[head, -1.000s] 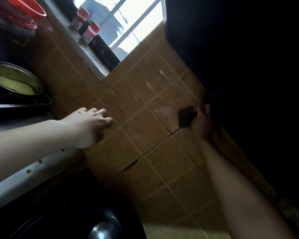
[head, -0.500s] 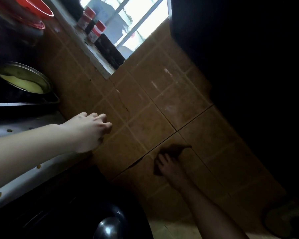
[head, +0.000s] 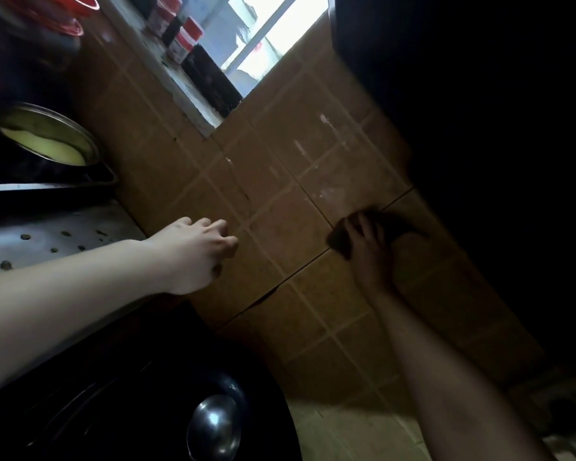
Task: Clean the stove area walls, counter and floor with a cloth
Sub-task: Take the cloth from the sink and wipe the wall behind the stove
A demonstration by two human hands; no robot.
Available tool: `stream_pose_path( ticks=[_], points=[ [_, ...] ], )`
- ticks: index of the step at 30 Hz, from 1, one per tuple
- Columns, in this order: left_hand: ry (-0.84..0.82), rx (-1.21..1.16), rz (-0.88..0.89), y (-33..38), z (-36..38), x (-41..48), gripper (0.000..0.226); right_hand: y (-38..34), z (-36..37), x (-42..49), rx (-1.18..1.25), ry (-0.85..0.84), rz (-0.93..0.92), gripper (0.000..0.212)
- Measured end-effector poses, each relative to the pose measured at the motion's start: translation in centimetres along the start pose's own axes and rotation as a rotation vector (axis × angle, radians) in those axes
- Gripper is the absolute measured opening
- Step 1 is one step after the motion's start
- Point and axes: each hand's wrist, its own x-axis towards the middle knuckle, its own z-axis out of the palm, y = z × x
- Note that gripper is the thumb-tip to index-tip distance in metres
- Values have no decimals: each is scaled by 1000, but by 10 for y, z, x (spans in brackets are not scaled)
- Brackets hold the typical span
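The view is tilted. My right hand (head: pixel 368 252) presses a dark cloth (head: pixel 391 224) flat against the brown tiled wall (head: pixel 280 181), in shadow, just below the window. My left hand (head: pixel 197 254) rests with curled fingers on the end of the metal counter (head: pixel 64 237), its knuckles against the same wall, holding nothing. The counter top carries several small dark spots. A diagonal crack runs across the tiles between my two hands.
A steel pot (head: pixel 47 141) with yellowish contents sits on the stove at the left. Red-capped jars (head: pixel 185 41) and a dark box stand on the window sill. A black rounded object with a shiny knob (head: pixel 215 427) lies below the counter. Pale floor tiles (head: pixel 356 434) show at the bottom.
My right hand with the cloth swept down the wall and has come back up and to the right. My left hand stayed on the counter end.
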Motion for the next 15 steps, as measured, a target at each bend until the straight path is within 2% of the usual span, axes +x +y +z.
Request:
stream_pose_path(
  ticks=[2, 4, 5, 7, 9, 13, 15],
  points=[
    [12, -11, 4, -4, -2, -2, 35, -10, 24, -19, -83, -193, -310, 53],
    [7, 10, 12, -7, -4, -7, 35, -7, 46, -45, -289, -339, -580, 33],
    [0, 35, 28, -7, -6, -9, 35, 0, 55, -59, -369, -416, -637, 31],
    [-3, 84, 51, -8, -11, -11, 36, 22, 66, -88, -458, -571, -649, 43],
    [17, 93, 39, -7, -17, -14, 37, 49, 64, -110, -529, -576, -638, 45],
    [-15, 115, 83, 17, -17, -18, 33, 67, 48, -123, -499, -521, -689, 42],
    [8, 110, 52, 31, -16, -18, 32, 63, 39, -106, -491, -405, -671, 38]
  ],
)
